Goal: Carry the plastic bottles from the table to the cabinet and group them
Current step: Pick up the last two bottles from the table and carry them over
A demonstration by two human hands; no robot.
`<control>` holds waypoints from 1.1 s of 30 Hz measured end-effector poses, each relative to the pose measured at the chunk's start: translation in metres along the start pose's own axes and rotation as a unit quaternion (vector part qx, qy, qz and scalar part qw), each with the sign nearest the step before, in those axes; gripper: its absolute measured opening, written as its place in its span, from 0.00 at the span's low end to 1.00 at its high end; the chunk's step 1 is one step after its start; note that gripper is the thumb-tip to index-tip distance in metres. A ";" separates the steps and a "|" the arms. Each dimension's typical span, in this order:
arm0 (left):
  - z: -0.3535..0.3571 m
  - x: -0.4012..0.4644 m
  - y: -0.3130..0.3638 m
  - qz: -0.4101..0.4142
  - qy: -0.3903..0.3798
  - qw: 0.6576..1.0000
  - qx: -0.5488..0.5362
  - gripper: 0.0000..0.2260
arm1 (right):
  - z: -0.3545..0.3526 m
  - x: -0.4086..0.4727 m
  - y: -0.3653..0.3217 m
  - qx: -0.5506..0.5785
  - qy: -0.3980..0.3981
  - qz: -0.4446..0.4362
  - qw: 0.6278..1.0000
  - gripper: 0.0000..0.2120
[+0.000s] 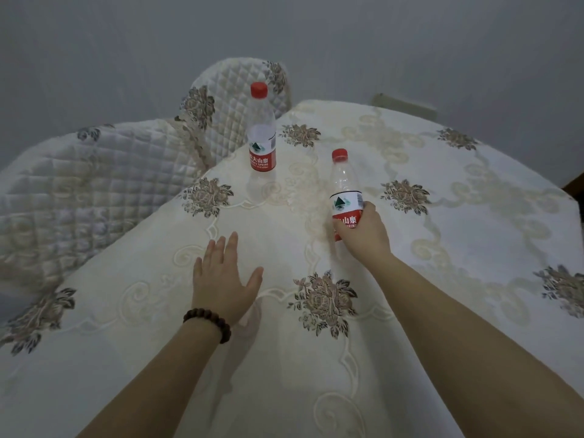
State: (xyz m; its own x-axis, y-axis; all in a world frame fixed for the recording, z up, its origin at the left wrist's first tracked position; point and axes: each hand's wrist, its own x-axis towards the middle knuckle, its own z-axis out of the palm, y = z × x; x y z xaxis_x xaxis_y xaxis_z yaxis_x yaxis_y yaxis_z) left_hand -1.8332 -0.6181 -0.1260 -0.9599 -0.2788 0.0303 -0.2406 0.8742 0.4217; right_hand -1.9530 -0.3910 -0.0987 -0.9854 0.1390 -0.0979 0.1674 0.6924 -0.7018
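On the tablecloth-covered table (410,343), the far water bottle (261,143) stands near the left edge, the near water bottle (345,194) to its right and closer, gripped by the right hand (363,232), the left hand (224,279) flat at left, quilted chairs (94,184) beyond.

A cream tablecloth (395,172) with embroidered brown flowers and pale scrollwork covers the counter in front of me. Beside its left edge sit two chairs, each under a quilted cover (94,184) with the same flower pattern. Behind everything is a plain grey wall (410,42).
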 end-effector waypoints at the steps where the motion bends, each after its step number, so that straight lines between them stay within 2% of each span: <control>1: -0.005 0.001 0.003 0.002 0.004 1.000 -0.019 0.36 | -0.005 -0.006 -0.001 0.023 -0.002 -0.011 1.000 0.34; 6: -0.026 0.035 0.025 0.011 0.031 0.989 -0.145 0.41 | -0.025 -0.030 -0.013 0.131 0.007 -0.034 0.991 0.34; 10: -0.029 0.080 0.047 -0.043 0.034 0.952 -0.302 0.45 | -0.030 -0.039 -0.017 0.161 0.011 -0.035 0.986 0.33; 12: -0.026 0.100 0.055 -0.059 0.039 0.937 -0.342 0.46 | -0.029 -0.037 -0.017 0.168 0.012 -0.041 0.985 0.32; 21: -0.005 0.195 0.065 -0.079 0.078 0.906 -0.408 0.50 | -0.025 -0.008 -0.017 0.194 0.034 -0.061 0.979 0.28; 27: 0.012 0.251 0.067 -0.047 0.078 0.891 -0.446 0.51 | -0.018 0.008 -0.008 0.196 0.040 -0.071 0.977 0.29; 33: 0.020 0.268 0.071 -0.051 0.112 0.885 -0.449 0.42 | -0.011 0.016 0.003 0.176 0.041 -0.066 0.981 0.32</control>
State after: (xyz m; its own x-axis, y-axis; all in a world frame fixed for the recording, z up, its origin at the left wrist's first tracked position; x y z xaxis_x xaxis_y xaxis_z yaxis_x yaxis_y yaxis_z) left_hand -2.1105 -0.6229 -0.1066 -0.8629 -0.4976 0.0883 -0.0156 0.2009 0.9795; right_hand -1.9674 -0.3791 -0.0951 -0.9897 0.1309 0.0577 0.0030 0.4220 -0.9066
